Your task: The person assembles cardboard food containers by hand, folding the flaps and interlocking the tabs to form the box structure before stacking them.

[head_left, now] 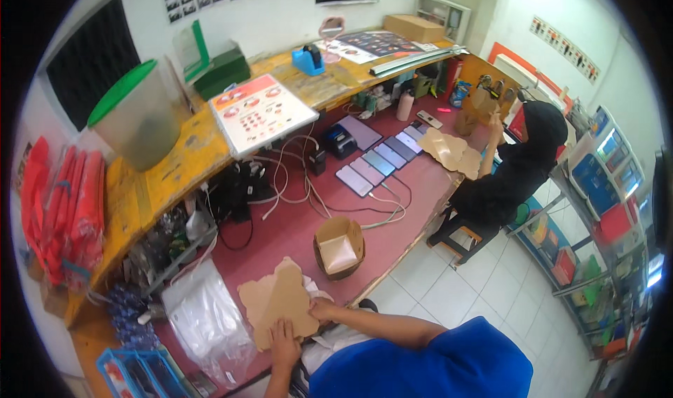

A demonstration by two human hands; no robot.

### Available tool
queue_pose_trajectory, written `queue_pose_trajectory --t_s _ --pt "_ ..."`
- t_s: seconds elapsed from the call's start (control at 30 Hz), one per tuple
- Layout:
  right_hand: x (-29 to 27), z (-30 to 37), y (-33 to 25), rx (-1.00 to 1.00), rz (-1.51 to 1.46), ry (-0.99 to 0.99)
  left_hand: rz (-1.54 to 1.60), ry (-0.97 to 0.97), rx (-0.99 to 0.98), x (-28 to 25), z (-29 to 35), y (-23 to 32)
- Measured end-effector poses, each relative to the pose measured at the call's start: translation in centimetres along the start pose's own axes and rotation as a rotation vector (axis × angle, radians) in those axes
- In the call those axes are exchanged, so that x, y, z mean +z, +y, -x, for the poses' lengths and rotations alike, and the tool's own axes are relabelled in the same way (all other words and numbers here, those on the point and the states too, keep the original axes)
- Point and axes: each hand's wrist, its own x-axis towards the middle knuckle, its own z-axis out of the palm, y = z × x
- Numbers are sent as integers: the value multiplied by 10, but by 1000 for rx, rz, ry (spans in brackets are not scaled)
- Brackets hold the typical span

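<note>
A flat brown cardboard box blank [272, 293] with wavy flaps lies in front of me on the red worktop. My left hand [283, 343] rests on its near part, fingers stretched out over the board. At its right edge my right hand [323, 310] grips the board with fingers bent; the thumb side is partly hidden. Something white shows beneath the blank beside that hand. Just beyond stands a folded, open-topped cardboard box [338, 247], apparently in a small stack. To the left lies a pile of clear plastic bags [207, 307].
Several phones [378, 163] lie in a row with cables [308, 187] around them. A co-worker in black [522, 163] sits at the far right by more cardboard blanks [449, 152]. A blue rack [140, 370] stands near left, under a raised wooden shelf [168, 201].
</note>
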Motion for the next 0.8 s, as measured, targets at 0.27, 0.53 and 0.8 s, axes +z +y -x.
queue_pose_trajectory --t_s 0.27,0.53,0.8 --pt "16 -32 33 -15 -293 -108 -71 0 51 10 -21 15" --pt "-3 35 -11 -32 -481 -143 -92 -10 -53 11 -24 26" --pt "7 26 -9 -72 -478 -136 -208 101 59 46 -24 -9"
